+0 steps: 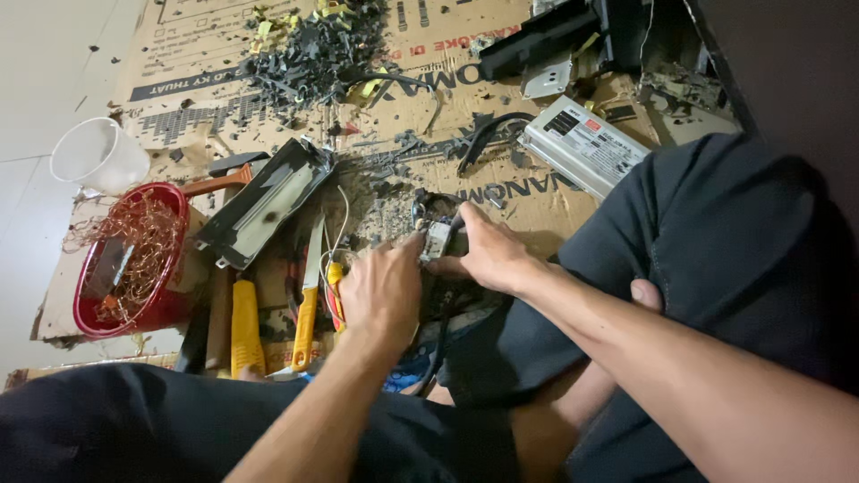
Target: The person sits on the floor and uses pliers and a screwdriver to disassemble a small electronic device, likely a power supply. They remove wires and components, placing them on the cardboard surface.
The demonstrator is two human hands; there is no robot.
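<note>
Both hands (438,268) on small part (438,240)

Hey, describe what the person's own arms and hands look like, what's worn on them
Both forearms are bare, with no sleeves in view. The left hand and right hand wear no gloves, and no rings, watch or bracelet show on hands or wrists. The only clothing visible is dark fabric over the legs.

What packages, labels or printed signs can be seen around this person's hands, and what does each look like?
Flattened cardboard box: spread on the floor under everything, brown with black and red printing.
Label on the silver metal box: upper right of the hands, a white rectangle with black print and a small red mark.
No screens show.
The left hand and right hand hold a small electronic part with no readable label.
</note>
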